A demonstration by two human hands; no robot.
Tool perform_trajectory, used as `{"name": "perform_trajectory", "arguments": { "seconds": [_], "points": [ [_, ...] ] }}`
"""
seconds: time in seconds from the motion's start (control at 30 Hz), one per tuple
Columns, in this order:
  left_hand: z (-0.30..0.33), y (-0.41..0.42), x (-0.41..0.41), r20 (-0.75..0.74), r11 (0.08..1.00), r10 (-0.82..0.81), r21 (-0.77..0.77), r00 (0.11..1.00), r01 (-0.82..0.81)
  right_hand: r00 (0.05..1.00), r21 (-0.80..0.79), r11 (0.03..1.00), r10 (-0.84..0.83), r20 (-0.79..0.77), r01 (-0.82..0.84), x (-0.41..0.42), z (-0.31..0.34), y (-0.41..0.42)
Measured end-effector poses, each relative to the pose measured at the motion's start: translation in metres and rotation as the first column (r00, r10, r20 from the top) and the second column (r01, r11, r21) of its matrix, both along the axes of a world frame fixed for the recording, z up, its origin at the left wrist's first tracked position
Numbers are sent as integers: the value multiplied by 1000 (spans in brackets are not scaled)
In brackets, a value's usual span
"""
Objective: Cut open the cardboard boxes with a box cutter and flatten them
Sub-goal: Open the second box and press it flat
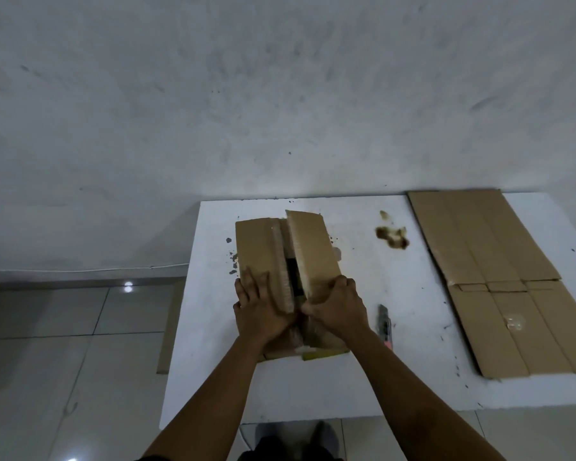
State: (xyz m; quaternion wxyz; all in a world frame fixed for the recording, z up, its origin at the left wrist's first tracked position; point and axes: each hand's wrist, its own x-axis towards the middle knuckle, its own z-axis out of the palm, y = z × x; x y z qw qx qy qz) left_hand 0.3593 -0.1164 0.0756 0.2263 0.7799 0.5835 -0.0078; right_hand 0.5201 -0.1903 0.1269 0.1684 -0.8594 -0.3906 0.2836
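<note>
on white table: cardboard box, flaps parted.
left hand flat on left flap; right hand grips right flap; box cutter beside.

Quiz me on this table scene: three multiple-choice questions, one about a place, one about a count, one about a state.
1. Where does the box cutter lie?
A. right of the box
B. inside the box
C. on the floor

2. How many flattened sheets of cardboard lie on the table?
A. none
B. one
C. three

3. The box flaps are:
A. taped shut
B. parted
C. cut off

Answers: 1 A, it rests on the table beside the right hand. 2 B, one sheet lies at the right. 3 B, both hands, the left hand too, spread them over a dark gap.
</note>
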Motion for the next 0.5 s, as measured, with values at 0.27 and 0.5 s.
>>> {"name": "perform_trajectory", "arguments": {
  "seconds": [0.27, 0.5],
  "points": [
    [3, 9, -19, 52, 974, -170, -141, 984, 176, 999, -309, 950, 48, -3, -47, -35, -9, -22],
    [5, 20, -24, -45, 913, -344, -250, 938, 323, 990, -285, 949, 120, -80, -138, -16, -5, -15]
  ]
}}
